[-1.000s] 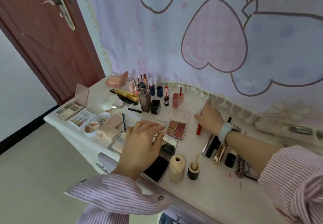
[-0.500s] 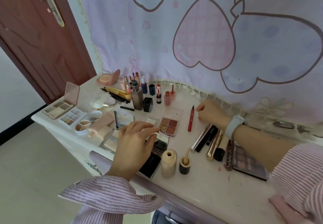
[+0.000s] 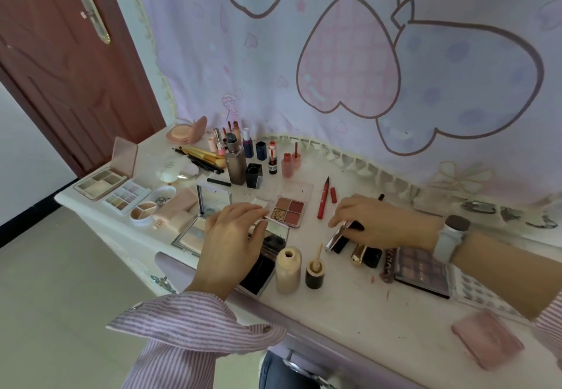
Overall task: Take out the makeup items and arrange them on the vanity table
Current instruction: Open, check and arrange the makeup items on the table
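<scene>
Head view. Right hand, fingers curled, pinches a silver tube near its upper end; the tube's lower end rests on the table beside a black tube and a gold tube. Left hand lies flat with relaxed fingers on an open mirrored compact, fingertips just beside a four-pan palette. A red pen lies uncapped between the palette and the right hand, its cap alongside. A beige bottle and its applicator cap stand upright near the front edge. A dark palette lies under the right wrist, which wears a watch.
</scene>
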Available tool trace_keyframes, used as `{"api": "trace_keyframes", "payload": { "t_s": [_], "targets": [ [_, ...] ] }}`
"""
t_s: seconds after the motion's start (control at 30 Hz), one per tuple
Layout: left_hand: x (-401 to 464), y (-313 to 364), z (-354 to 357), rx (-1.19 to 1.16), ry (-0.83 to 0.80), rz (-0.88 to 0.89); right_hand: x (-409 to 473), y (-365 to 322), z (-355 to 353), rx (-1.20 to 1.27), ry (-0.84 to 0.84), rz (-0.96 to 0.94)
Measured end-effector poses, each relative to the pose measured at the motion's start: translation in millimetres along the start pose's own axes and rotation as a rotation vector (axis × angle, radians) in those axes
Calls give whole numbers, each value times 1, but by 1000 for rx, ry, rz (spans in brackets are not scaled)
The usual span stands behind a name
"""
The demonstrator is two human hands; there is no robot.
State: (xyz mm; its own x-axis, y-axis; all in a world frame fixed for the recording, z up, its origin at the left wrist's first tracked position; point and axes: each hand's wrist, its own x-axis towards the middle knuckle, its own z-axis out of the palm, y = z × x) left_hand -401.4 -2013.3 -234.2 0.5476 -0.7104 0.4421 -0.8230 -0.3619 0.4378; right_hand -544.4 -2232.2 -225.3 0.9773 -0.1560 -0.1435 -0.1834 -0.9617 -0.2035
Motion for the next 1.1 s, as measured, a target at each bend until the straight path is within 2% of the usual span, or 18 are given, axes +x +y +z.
{"api": "trace_keyframes", "payload": {
  "t_s": [0.17,0.33,0.4,0.47,0.53,0.63,0.73,0.83,0.93,1.03,1.1],
  "targets": [
    [-5,8,0,-121,57,-70,4,-15,14,-240,7,-191],
    [-16,13,-7,-169,118,-125,6,-13,21,-407,63,-261],
    [-20,14,-12,-193,159,-148,4,-9,19,-443,122,-271],
    [-24,20,-18,-233,218,-158,-3,-7,12,-391,254,-242],
    [-29,29,-26,-271,295,-162,-15,-9,1,-113,479,-151],
    [-39,50,-31,-347,365,-132,-42,-22,-20,520,779,-3],
    [-53,80,-25,-468,263,-109,-68,-41,-32,969,991,22],
    [-71,107,-9,-554,80,-98,-93,-61,-26,1267,1078,48],
    [-92,127,7,-648,-51,-126,-117,-79,-5,1546,1082,97],
    [-110,137,15,-743,58,-218,-135,-92,17,1701,1050,124],
    [-119,141,16,-794,162,-274,-143,-98,28,1719,1055,168]
  ]
}}
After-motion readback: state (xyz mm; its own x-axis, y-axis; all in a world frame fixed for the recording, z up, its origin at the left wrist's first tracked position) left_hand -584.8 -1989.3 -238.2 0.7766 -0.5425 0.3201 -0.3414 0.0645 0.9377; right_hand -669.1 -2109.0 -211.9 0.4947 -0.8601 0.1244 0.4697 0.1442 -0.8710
